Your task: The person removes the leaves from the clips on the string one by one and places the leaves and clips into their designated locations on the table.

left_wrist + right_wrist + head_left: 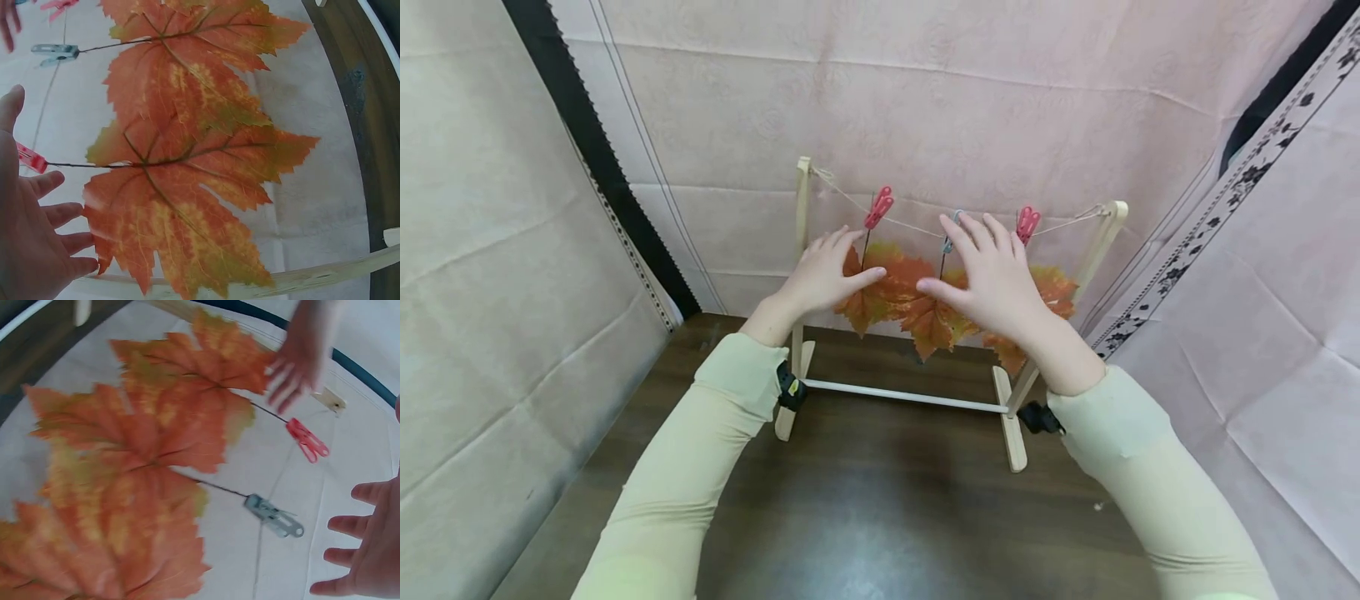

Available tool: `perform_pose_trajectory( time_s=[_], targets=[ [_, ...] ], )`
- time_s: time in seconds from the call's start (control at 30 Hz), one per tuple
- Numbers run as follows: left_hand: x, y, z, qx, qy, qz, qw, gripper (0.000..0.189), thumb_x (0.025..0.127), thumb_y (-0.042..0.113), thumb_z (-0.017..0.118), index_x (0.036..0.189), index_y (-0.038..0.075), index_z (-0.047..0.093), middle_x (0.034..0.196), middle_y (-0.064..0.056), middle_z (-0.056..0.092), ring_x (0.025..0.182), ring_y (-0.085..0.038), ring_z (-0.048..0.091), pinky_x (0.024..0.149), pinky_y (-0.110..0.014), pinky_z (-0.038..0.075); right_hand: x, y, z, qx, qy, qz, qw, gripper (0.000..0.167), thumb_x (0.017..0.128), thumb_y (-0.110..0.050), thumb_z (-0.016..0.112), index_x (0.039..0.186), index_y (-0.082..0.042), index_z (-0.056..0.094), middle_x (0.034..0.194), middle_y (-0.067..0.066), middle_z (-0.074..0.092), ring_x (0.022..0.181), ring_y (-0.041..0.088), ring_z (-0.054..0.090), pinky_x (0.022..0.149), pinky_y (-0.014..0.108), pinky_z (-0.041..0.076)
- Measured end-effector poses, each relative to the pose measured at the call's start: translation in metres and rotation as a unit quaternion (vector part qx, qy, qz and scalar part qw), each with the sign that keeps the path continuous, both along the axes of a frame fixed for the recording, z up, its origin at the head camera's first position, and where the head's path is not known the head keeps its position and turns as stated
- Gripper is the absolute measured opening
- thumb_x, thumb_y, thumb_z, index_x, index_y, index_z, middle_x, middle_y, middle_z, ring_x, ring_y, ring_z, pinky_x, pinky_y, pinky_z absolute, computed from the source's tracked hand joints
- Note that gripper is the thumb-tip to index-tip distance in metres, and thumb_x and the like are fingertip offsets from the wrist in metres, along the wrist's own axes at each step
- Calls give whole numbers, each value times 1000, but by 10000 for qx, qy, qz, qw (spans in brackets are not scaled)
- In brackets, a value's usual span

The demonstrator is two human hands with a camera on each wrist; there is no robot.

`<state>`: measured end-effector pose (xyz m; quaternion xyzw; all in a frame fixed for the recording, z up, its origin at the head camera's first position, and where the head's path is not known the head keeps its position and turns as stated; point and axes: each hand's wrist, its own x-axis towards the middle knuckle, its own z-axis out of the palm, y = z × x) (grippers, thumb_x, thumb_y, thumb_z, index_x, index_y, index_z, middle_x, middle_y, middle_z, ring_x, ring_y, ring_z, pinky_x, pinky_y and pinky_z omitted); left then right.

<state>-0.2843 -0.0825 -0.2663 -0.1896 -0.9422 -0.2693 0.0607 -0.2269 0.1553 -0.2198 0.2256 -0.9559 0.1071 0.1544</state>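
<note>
Three autumn leaves in orange and yellow hang by their stems from a thin string (910, 226). A red clothespin (878, 208) clips the left leaf (181, 212), a blue-grey clothespin (272, 515) the middle leaf (929, 321), and another red clothespin (1027, 223) is at the right leaf (1054, 287). My left hand (826, 273) is spread beside the left leaf, below its clothespin; whether the fingertips touch the leaf I cannot tell. In front of the middle and right leaves, my right hand (996, 279) has its fingers extended and holds nothing.
The string runs between a left wooden post (802, 200) and a right wooden post (1101, 242). A white rod (902, 395) joins them low down, above flat wooden feet (1012, 429). The stand is on a dark wooden table (865, 508), with pale cloth (925, 117) behind and at both sides.
</note>
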Motion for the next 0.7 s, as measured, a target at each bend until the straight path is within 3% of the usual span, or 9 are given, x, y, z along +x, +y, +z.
perform_pose_trajectory(
  time_s=[0.17,0.33,0.53,0.7],
  targets=[
    [-4,-1,0,-38,-41,-6,10000,77,89,59,48,147,14,27,156,-13,19,143,-34,16,113,-56,11,-17,-17,25,-930,-594,305,9934,79,87,-65,45,150,-25,19,155,6,22,143,31,12,112,60,10],
    [-6,-1,0,-20,-55,20,10000,76,90,59,46,146,13,29,155,-14,20,142,-35,16,112,-58,11,-35,-36,40,-1460,-1065,460,9825,73,91,-55,48,150,-24,19,156,0,18,144,25,9,112,56,15],
    [-10,3,-5,-45,145,14,9999,68,91,53,49,142,9,37,153,-13,27,140,-33,22,112,-55,14,-53,-53,45,-1810,-1466,503,9712,73,90,-51,54,149,-23,23,155,0,22,143,19,17,114,48,21],
    [-14,8,-7,393,439,110,9982,50,90,40,59,128,8,52,143,-11,42,133,-31,35,109,-51,23,-66,-60,43,-1947,-1795,513,9629,70,90,-41,58,149,-22,24,151,5,32,137,22,32,109,43,32]
  ],
)
